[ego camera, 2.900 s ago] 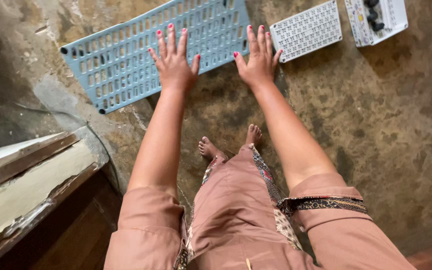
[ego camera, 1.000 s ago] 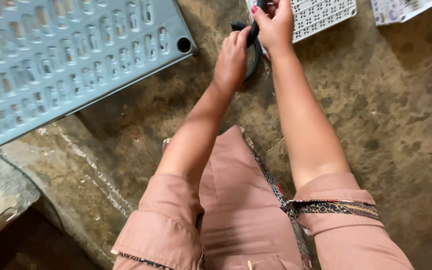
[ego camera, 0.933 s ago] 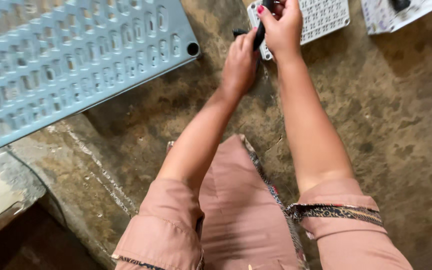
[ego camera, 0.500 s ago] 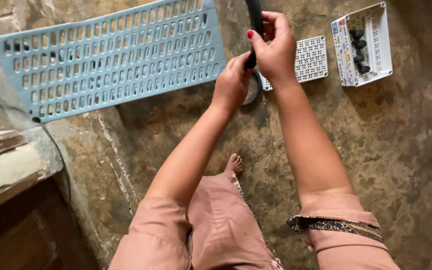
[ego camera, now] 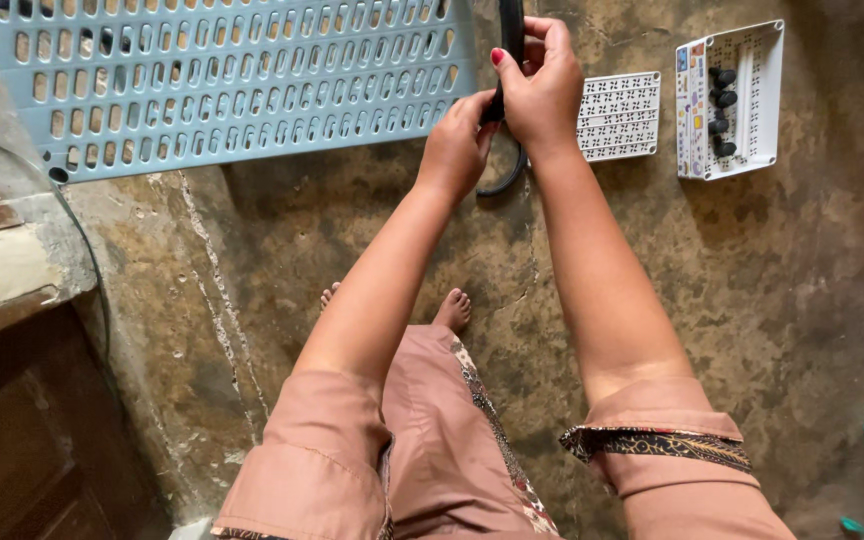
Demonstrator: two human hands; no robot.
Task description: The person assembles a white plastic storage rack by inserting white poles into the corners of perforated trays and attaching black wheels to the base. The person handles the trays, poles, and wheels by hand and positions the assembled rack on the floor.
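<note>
Since the earlier frame both hands rise from the blue panel [ego camera: 222, 80]; right hand [ego camera: 542, 85] and left hand [ego camera: 457, 145] grip a black cable [ego camera: 508, 30] just beside it, mid-handling, next needing steady guidance.

Bare stone floor [ego camera: 752, 300] lies open to the right of the arms and nearer the person. At far left the blue slatted panel [ego camera: 222, 80] covers the floor. Far right, a white perforated plate [ego camera: 620, 115] and a white box of black knobs [ego camera: 732, 95] lie just apart. A wooden ledge [ego camera: 2, 270] blocks the near left; bare feet [ego camera: 452, 308] stand between the arms.
</note>
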